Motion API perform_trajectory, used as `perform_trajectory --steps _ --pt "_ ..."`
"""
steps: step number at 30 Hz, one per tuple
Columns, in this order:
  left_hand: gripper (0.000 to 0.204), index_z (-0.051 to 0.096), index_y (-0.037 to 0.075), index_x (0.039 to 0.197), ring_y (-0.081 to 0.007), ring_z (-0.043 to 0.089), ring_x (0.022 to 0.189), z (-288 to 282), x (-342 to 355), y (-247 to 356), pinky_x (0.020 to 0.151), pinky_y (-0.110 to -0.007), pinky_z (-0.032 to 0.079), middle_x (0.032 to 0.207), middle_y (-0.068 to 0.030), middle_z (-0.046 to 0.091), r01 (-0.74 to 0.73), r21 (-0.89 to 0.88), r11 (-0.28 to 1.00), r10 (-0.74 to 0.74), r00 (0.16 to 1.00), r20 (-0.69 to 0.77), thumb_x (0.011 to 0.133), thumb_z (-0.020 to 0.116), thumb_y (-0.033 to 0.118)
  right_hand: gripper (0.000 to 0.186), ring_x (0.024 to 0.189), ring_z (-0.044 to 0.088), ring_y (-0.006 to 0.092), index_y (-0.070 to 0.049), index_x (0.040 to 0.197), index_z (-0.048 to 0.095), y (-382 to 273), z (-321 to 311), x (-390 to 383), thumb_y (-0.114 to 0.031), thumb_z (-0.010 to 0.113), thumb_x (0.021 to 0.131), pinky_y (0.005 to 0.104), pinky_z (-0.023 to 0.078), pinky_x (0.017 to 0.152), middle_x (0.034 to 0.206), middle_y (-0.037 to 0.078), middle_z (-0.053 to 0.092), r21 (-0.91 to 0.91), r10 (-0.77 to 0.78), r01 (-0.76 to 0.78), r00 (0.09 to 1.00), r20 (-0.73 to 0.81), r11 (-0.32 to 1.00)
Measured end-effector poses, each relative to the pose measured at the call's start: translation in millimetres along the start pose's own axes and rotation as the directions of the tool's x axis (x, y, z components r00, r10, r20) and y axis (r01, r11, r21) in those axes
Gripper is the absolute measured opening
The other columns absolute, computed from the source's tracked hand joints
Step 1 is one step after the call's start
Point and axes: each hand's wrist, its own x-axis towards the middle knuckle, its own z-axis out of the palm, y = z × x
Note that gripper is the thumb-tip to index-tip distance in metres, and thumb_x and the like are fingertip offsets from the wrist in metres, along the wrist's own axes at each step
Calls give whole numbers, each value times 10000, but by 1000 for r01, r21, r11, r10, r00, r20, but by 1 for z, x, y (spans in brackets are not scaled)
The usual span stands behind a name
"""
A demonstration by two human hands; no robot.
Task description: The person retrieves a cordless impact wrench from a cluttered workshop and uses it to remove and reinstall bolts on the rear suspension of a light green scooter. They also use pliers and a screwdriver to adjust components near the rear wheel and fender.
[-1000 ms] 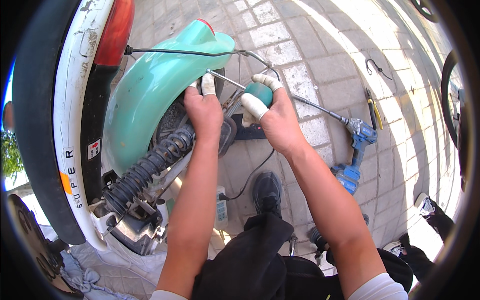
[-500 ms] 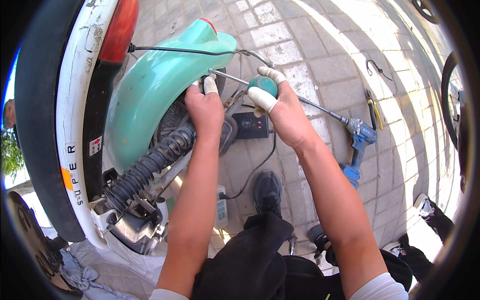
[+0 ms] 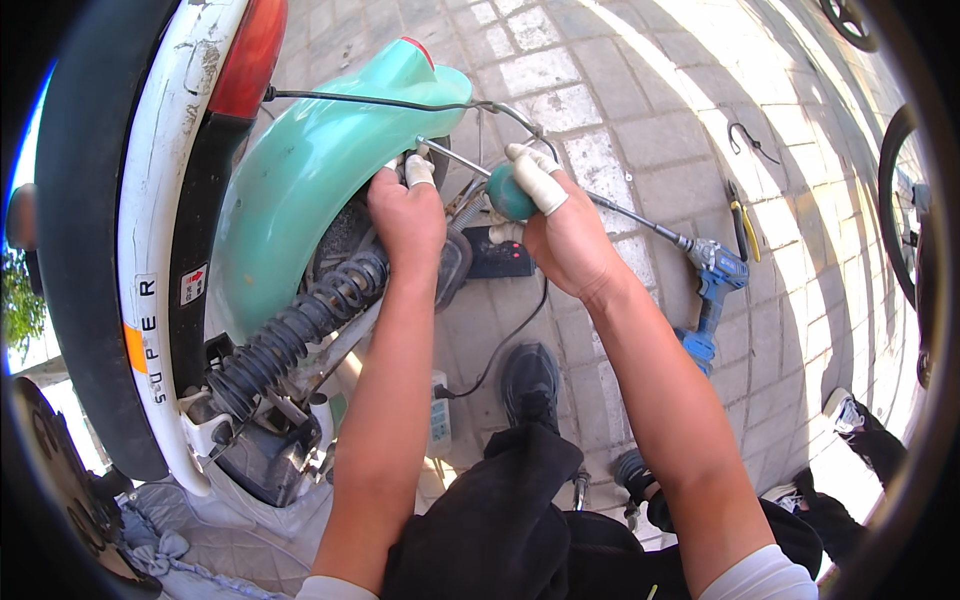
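Note:
My right hand [image 3: 570,225], with white covers on its fingertips, grips the round green handle of a screwdriver [image 3: 512,193]. Its metal shaft runs up and left to a point at the lower edge of a glossy mint-green fender [image 3: 290,170]. Close under that tip, my left hand [image 3: 408,205] is closed at the fender's edge, with white covers on its fingers too. What those fingers pinch is hidden behind the fender and the hand itself. A black cable [image 3: 370,100] crosses over the fender's top.
A black coil-spring shock absorber [image 3: 300,320] lies below the fender, beside white-and-black bodywork with a red lamp [image 3: 250,60]. On the paving at right are a blue power drill [image 3: 715,280] with a long bit, pliers [image 3: 741,220] and a black cord. A black box [image 3: 500,258] sits behind my hands.
My right hand has rolled round the screwdriver handle, its fingers now over the top, and the handle has shifted slightly left. My left hand stays in place at the fender edge.

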Motion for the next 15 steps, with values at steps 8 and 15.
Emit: perform_trajectory --steps 8,15 --pt "212 603 -67 1129 -94 549 723 -2 4 -9 645 -239 442 893 -57 639 7 -12 1000 -7 1000 -3 936 531 -15 417 573 564 136 27 1176 513 11 15 5 -357 501 1014 272 470 480 874 100 619 2 -106 108 982 -157 994" --pt "234 597 -80 1152 -101 563 759 -2 3 -5 682 -241 452 923 -71 646 32 -22 999 -32 999 -12 937 536 -7 448 674 604 143 42 1283 449 -11 8 -3 -307 522 1011 272 507 553 974 99 610 242 154 -148 988 -5 959"
